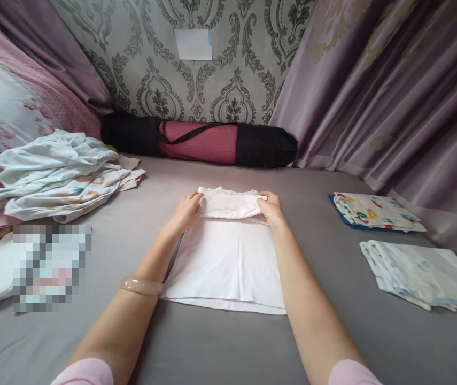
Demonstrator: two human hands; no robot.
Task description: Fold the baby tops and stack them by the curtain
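Note:
A white shirt [224, 262] lies flat on the grey sheet in front of me, its hem towards me. Its far end is folded over into a band across the top. My left hand [190, 210] pinches the left end of that band, and a pale bangle [142, 285] circles the wrist. At the other end, my right hand [271, 207] grips the band's right corner between thumb and fingers.
Loose pale clothes [60, 171] are heaped at the left, above a white pouch [1, 267]. Folded garments [380, 209] and a folded pale cloth [424, 272] lie at the right. A black and red rolled bag [200, 141] rests along the wall, beside curtains [344, 85].

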